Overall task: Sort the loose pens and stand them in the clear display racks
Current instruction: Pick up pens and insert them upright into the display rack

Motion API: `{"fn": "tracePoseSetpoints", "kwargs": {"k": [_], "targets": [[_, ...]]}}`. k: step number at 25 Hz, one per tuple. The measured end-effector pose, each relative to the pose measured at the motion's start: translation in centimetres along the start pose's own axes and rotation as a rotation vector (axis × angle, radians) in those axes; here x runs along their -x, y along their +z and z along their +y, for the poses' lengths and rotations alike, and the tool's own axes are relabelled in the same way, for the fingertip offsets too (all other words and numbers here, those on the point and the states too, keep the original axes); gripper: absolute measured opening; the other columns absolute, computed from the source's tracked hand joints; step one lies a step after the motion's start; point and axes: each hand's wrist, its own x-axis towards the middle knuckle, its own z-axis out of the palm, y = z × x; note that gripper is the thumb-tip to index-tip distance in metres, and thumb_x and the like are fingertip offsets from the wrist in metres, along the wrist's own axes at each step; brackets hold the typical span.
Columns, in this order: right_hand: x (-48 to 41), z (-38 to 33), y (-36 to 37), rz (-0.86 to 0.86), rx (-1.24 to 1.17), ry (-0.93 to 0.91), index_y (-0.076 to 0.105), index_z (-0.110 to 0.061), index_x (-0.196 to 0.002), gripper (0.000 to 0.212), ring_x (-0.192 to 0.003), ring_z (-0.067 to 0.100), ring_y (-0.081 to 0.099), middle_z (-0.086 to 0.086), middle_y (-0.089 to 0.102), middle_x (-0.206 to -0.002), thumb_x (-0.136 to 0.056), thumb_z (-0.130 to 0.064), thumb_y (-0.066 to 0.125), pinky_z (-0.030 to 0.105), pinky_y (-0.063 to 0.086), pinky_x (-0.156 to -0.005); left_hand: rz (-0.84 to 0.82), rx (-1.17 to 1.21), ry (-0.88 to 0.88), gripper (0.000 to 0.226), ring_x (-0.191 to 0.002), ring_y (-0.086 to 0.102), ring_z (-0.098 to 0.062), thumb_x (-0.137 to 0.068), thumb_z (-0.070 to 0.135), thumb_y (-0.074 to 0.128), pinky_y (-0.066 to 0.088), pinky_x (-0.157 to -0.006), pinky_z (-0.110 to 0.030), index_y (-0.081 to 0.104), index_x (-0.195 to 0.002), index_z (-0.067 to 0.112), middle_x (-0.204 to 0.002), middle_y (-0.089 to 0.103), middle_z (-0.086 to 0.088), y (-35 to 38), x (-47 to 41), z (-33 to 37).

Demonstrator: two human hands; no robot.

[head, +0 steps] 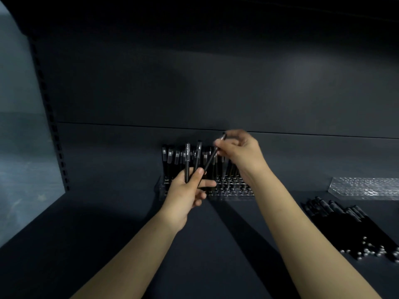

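The right fingertips (pixel 217 143) are pressed together on the upper end of a slanted pen (pixel 212 156), and the right hand (pixel 239 152) hangs above the rack with its wrist bent downward. The slanted pen runs down and to the left, and its lower end reaches the tip of the left thumb (pixel 198 174). I cannot tell whether the left fingers also hold it.

The left thumb and curled fingers clamp two pens (pixel 187 158) near their lower ends. These stand nearly upright, side by side, above the left hand (pixel 185 193). That hand is raised in front of the left half of the rack, palm turned toward the right.

Behind both hands the clear rack (pixel 233 188) sits on the shelf (pixel 108 234), against the back panel (pixel 216 83). Standing pens (pixel 170 160) fill its rear rows, black with pale clips. The front rows show only clear holes.

Well to the right, a second rack (pixel 367 188) lies against the back panel. Just in front of it the loose pens (pixel 336 214) lie in a heap on the shelf, roughly parallel, with their pale ends toward the near edge.
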Motion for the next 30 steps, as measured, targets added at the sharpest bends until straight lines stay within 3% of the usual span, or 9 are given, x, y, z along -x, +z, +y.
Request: {"fn": "tracePoseSetpoints", "kwargs": {"k": [3,6,9,13,20,24,27,30], "targets": [[-1.9,-0.6,-3.1,0.103,0.129,-0.133,0.062,-0.013,-0.098,0.019,-0.071,0.007,0.067,0.001,0.066,-0.081,-0.085,0.001,0.066,0.027,0.058,-0.073,0.117,-0.014,-0.015,0.020,-0.045,0.041,-0.006,-0.100,0.033,0.050,0.032,-0.040,-0.018,0.060,-0.108,0.017,-0.074,0.072,0.000,1.4,-0.8,-1.1],[-2.9,-0.1,-5.9,0.074,0.372,-0.234,0.060,-0.026,-0.105,0.027,-0.081,0.015,0.069,-0.001,0.069,-0.086,-0.087,-0.006,0.064,0.042,0.057,-0.081,0.128,-0.081,-0.041,0.026,-0.039,0.030,-0.004,-0.101,0.036,0.046,0.025,-0.037,-0.018,0.061,-0.107,0.015,-0.065,0.056,0.000,2.0,-1.1,-2.4],[-2.7,1.1,-5.8,0.018,0.363,-0.294,0.058,-0.033,-0.099,0.031,-0.086,0.020,0.069,0.001,0.071,-0.090,-0.087,-0.004,0.062,0.048,0.055,-0.083,0.128,-0.094,-0.049,0.024,-0.036,0.028,-0.005,-0.102,0.032,0.043,0.021,-0.035,-0.018,0.054,-0.103,0.010,-0.060,0.055,-0.002,1.7,-1.7,-3.0],[-2.6,2.1,-4.5,-0.034,0.310,-0.311,0.059,-0.028,-0.100,0.028,-0.087,0.016,0.069,0.001,0.071,-0.093,-0.087,-0.003,0.062,0.044,0.056,-0.084,0.134,-0.089,-0.031,0.016,-0.040,0.029,-0.007,-0.102,0.027,0.045,0.023,-0.035,-0.018,0.053,-0.103,0.014,-0.062,0.058,-0.001,0.7,-1.8,-3.0],[-2.2,3.9,-3.9,-0.083,0.559,-0.344,0.063,-0.018,-0.106,0.023,-0.084,0.004,0.065,-0.004,0.066,-0.099,-0.088,-0.005,0.063,0.026,0.055,-0.082,0.124,-0.050,0.016,0.020,-0.040,0.028,-0.006,-0.101,0.033,0.046,0.022,-0.036,-0.018,0.058,-0.106,0.018,-0.059,0.056,0.003,0.7,-1.7,-2.9],[-2.0,4.6,-4.0,-0.158,0.786,-0.408,0.067,-0.018,-0.113,0.026,-0.083,-0.002,0.055,-0.004,0.053,-0.106,-0.087,-0.015,0.067,0.001,0.040,-0.080,0.100,-0.014,0.007,0.023,-0.040,0.027,-0.007,-0.101,0.034,0.047,0.020,-0.036,-0.018,0.057,-0.106,0.014,-0.058,0.056,0.003,0.8,-1.8,-2.8],[-1.8,4.0,-3.7,-0.107,0.714,-0.396,0.068,-0.020,-0.113,0.026,-0.080,0.001,0.057,-0.004,0.058,-0.100,-0.087,-0.022,0.068,0.005,0.042,-0.075,0.084,0.006,0.005,0.023,-0.041,0.029,-0.006,-0.100,0.034,0.048,0.021,-0.037,-0.018,0.058,-0.106,0.014,-0.059,0.057,0.003,0.8,-1.9,-2.6],[-1.6,3.2,-2.9,-0.193,0.459,-0.210,0.070,-0.018,-0.104,0.019,-0.075,0.002,0.059,-0.002,0.067,-0.089,-0.086,-0.021,0.070,0.018,0.050,-0.071,0.037,0.027,-0.008,0.024,-0.041,0.029,-0.007,-0.100,0.032,0.048,0.020,-0.037,-0.019,0.057,-0.108,0.012,-0.058,0.057,0.002,1.1,-1.7,-2.5]]}}
